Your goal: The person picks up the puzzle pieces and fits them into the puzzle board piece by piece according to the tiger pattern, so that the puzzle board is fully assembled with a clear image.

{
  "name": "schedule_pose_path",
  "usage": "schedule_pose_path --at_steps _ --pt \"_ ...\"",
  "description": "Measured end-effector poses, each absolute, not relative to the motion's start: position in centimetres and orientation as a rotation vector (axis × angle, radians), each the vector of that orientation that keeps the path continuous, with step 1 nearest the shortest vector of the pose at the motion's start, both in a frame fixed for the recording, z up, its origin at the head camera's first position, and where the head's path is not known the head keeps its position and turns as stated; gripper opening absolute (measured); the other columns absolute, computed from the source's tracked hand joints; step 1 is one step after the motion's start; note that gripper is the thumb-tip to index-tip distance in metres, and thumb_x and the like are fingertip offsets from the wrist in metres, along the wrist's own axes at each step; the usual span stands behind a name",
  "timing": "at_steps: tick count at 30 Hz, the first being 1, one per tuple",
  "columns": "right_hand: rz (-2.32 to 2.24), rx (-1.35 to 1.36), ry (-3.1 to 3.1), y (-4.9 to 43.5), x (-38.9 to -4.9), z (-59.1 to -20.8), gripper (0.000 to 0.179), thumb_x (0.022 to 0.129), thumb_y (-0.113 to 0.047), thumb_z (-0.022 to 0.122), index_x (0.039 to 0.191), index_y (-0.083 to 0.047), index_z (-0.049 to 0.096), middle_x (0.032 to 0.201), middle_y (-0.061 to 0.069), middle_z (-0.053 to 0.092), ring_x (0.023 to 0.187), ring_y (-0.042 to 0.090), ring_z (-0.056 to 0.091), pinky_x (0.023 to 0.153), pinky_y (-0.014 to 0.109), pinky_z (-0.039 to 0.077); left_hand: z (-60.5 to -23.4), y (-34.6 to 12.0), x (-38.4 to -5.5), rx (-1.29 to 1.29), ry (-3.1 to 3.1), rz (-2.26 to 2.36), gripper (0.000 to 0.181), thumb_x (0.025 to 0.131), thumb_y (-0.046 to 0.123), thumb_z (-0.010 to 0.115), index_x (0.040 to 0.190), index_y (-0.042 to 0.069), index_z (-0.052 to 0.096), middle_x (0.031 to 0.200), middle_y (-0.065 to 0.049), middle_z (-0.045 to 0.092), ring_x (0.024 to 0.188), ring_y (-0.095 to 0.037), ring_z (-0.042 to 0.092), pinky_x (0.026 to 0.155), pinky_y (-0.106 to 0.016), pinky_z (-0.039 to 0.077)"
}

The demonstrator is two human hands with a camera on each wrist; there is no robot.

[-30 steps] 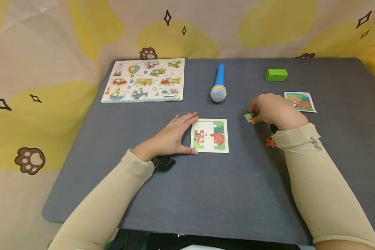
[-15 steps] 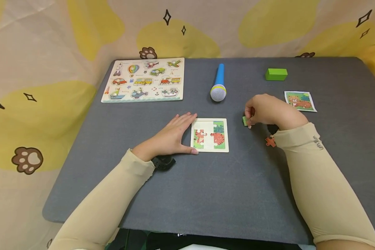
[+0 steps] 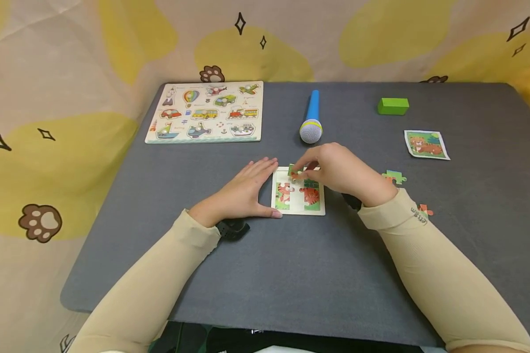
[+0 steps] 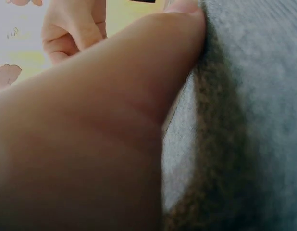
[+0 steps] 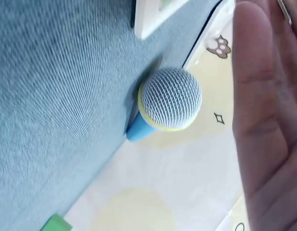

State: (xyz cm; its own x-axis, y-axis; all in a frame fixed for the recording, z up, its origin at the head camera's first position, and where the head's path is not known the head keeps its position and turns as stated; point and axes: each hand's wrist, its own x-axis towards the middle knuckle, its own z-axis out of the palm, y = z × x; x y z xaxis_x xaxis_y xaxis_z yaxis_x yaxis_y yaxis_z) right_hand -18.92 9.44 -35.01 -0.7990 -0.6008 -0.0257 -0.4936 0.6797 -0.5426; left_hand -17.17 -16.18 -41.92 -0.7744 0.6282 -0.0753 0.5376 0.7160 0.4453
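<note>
In the head view, a small white puzzle tray (image 3: 297, 203) lies mid-table, with tiger puzzle pieces (image 3: 311, 197) set at its left and right sides. My left hand (image 3: 240, 193) is spread along the tray's left side, fingers straight at the top corner and thumb at the bottom one. Thumb and fingers of my right hand (image 3: 337, 169) pinch a green and orange puzzle piece (image 3: 291, 170) over the tray's upper middle. The left wrist view is mostly my left thumb (image 4: 153, 62). In the right wrist view the pinched piece is out of sight.
Two loose pieces lie right of the tray: a green one (image 3: 395, 176) and an orange one (image 3: 426, 210) partly behind the right sleeve. Beyond are a tiger picture card (image 3: 427, 145), a green block (image 3: 393, 106), a blue toy microphone (image 3: 311, 120) and a vehicle puzzle board (image 3: 205, 113).
My right hand has carried the pinched piece leftward from the table to the tray, uncovering the green loose piece. The left hand stays at the tray's side.
</note>
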Motion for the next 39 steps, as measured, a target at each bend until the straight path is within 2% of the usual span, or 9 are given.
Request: schedule_pose_path --at_steps 6,12,16,22,26,33,39 --pt "-0.771 -1.095 2.578 8.9 -18.8 -35.9 0.024 0.098 -0.008 0.074 0.121 -0.009 0.079 0.12 0.003 0.075 0.103 0.02 0.068 0.092 0.043 0.053 -42.0 -16.2 -17.1 0.937 2.694 0.59 0.122 0.082 0.064 0.082 0.167 0.003 0.018 0.175 -0.007 0.015 0.161 -0.021 0.004 0.128 -0.039 -0.001" --pt "-0.726 -1.108 2.572 8.5 -18.8 -36.1 0.031 0.098 -0.007 0.072 0.13 -0.006 0.075 0.131 0.008 0.071 0.12 0.025 0.066 0.105 0.047 0.05 -41.8 -16.2 -17.2 0.938 2.701 0.567 0.122 0.083 0.064 0.082 0.167 0.003 0.018 0.175 -0.007 0.014 0.161 -0.021 0.004 0.128 -0.038 -0.002" --pt "-0.598 -1.112 2.589 8.4 -18.8 -36.2 0.037 0.1 -0.008 0.071 0.137 -0.007 0.071 0.143 0.01 0.065 0.135 0.029 0.058 0.112 0.051 0.044 -41.7 -16.2 -17.1 0.933 2.696 0.559 0.122 0.083 0.064 0.081 0.167 0.003 0.017 0.175 -0.007 0.014 0.161 -0.02 0.003 0.128 -0.037 -0.002" --pt "-0.411 -1.203 2.562 8.5 -18.7 -36.8 0.044 0.101 -0.01 0.069 0.145 -0.009 0.064 0.157 0.008 0.051 0.147 0.039 0.042 0.119 0.056 0.035 -41.7 -16.2 -17.1 0.927 2.687 0.556 0.122 0.084 0.065 0.08 0.167 0.004 0.016 0.175 -0.007 0.012 0.161 -0.02 0.002 0.128 -0.037 -0.002" --pt "-0.348 -1.266 2.552 8.6 -18.7 -37.1 0.047 0.102 -0.01 0.067 0.148 -0.009 0.061 0.161 0.007 0.047 0.15 0.043 0.035 0.119 0.058 0.034 -41.7 -16.1 -17.1 0.932 2.687 0.55 0.121 0.084 0.065 0.08 0.167 0.004 0.016 0.175 -0.007 0.013 0.161 -0.019 0.002 0.128 -0.037 -0.003" --pt "-0.213 -1.289 2.675 8.8 -18.6 -37.2 0.044 0.101 -0.015 0.07 0.145 -0.017 0.066 0.159 0.008 0.049 0.148 0.04 0.04 0.11 0.066 0.042 -41.8 -16.1 -17.2 0.931 2.688 0.55 0.122 0.084 0.065 0.08 0.168 0.005 0.015 0.175 -0.006 0.013 0.161 -0.019 0.002 0.128 -0.037 -0.002" --pt "-0.258 -1.37 2.702 8.7 -18.7 -37.2 0.043 0.096 -0.01 0.075 0.139 -0.012 0.07 0.141 0.009 0.061 0.129 0.033 0.053 0.102 0.056 0.049 -41.6 -16.2 -17.1 0.933 2.684 0.578 0.12 0.084 0.063 0.081 0.167 0.004 0.017 0.175 -0.007 0.014 0.161 -0.019 0.003 0.128 -0.038 -0.002"
